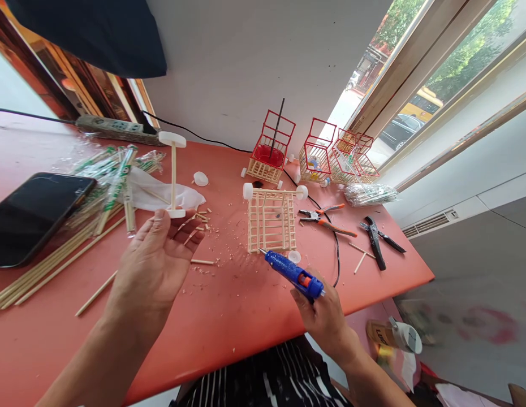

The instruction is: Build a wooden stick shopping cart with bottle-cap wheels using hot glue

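My left hand (155,249) pinches the lower white cap of a wheel axle (173,175), a short wooden stick with a round white cap at each end, held upright. A blue hot glue gun (292,274) is gripped in my right hand (326,322). Its nozzle points left, at the near corner of a cart body (271,220) built of thin sticks; I cannot tell whether it touches. Two white wheels (248,191) are on the cart's far end. Close to its near right corner lies a loose white cap (294,257).
Red-framed stick carts (271,147) stand along the wall. Orange-handled pliers (328,219) and black cutters (379,240) lie right, near the glue gun's cord (337,254). A phone (38,217), wooden sticks (55,265) and a power strip (116,129) are left. Wood bits litter the red table (220,339).
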Demonstrator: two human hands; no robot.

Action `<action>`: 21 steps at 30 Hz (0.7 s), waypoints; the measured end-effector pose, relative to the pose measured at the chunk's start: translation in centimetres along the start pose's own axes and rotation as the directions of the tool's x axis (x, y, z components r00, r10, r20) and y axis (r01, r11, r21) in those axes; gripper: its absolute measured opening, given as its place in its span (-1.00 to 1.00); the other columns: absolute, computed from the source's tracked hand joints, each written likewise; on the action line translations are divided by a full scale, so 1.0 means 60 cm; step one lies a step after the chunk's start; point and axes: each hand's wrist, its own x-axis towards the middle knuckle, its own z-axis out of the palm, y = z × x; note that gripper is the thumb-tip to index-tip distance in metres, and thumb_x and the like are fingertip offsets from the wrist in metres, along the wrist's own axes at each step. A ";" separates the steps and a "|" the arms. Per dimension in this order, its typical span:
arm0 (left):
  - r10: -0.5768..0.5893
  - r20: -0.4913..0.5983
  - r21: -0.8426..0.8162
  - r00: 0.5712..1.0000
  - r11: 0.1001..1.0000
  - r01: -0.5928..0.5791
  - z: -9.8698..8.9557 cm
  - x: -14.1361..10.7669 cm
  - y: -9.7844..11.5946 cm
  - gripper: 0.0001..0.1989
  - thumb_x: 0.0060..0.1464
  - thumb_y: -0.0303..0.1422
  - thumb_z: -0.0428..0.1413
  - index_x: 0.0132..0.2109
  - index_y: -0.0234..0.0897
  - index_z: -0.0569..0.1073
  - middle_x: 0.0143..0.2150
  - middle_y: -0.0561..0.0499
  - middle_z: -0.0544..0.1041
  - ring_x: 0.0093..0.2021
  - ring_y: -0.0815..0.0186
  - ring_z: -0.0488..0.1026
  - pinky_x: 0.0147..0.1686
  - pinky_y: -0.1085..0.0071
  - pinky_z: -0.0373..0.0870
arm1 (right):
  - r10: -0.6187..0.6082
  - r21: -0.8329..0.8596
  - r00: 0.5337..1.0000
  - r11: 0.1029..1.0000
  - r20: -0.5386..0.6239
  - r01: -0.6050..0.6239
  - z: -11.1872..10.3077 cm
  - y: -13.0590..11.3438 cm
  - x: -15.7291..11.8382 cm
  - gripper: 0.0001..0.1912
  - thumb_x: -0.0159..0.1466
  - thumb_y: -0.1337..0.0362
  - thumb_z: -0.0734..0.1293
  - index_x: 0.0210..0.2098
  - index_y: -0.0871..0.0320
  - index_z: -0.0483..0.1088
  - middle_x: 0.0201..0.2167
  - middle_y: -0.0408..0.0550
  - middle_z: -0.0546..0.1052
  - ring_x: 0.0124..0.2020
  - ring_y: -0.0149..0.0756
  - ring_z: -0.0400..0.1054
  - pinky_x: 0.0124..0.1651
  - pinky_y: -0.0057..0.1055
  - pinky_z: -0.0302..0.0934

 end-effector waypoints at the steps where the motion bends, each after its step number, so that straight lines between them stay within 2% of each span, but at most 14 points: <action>1: 0.002 -0.002 0.002 1.000 1.000 -0.002 0.000 0.000 0.000 -0.72 0.36 -0.39 0.01 -0.34 -0.26 0.50 -0.31 0.02 0.61 -0.37 0.34 0.56 -0.43 0.46 0.58 | -0.007 0.005 1.000 1.000 0.000 0.007 -0.001 0.000 0.001 -0.84 0.51 0.16 0.19 -0.18 0.07 0.30 -0.34 -0.13 0.48 -0.37 -0.33 0.39 -0.31 -0.45 0.26; 9: 0.000 0.017 0.011 1.000 1.000 0.000 0.003 -0.001 -0.002 -0.73 0.36 -0.38 0.03 -0.33 -0.27 0.50 -0.30 0.01 0.61 -0.37 0.35 0.56 -0.43 0.46 0.57 | -0.003 0.008 1.000 1.000 0.010 0.003 -0.007 0.000 -0.001 -0.85 0.50 0.18 0.20 -0.18 0.07 0.29 -0.36 -0.15 0.46 -0.40 -0.34 0.35 -0.33 -0.45 0.23; 16: 0.004 0.034 0.005 0.999 1.000 -0.004 -0.005 0.001 -0.002 -0.84 0.25 -0.33 0.19 -0.31 -0.27 0.54 -0.29 0.00 0.62 -0.35 0.35 0.55 -0.40 0.45 0.57 | -0.015 -0.019 1.000 1.000 -0.013 0.015 -0.004 0.000 -0.002 -0.83 0.50 0.18 0.20 -0.22 0.08 0.30 -0.38 -0.14 0.47 -0.41 -0.33 0.37 -0.35 -0.44 0.23; 21: 0.007 0.021 0.002 1.000 1.000 -0.008 -0.004 -0.001 -0.001 -0.85 0.25 -0.34 0.19 -0.30 -0.27 0.55 -0.28 0.01 0.62 -0.34 0.35 0.55 -0.39 0.44 0.57 | -0.012 -0.016 1.000 1.000 0.000 0.012 -0.004 -0.001 0.000 -0.84 0.50 0.19 0.20 -0.22 0.07 0.30 -0.36 -0.12 0.49 -0.40 -0.31 0.39 -0.34 -0.42 0.25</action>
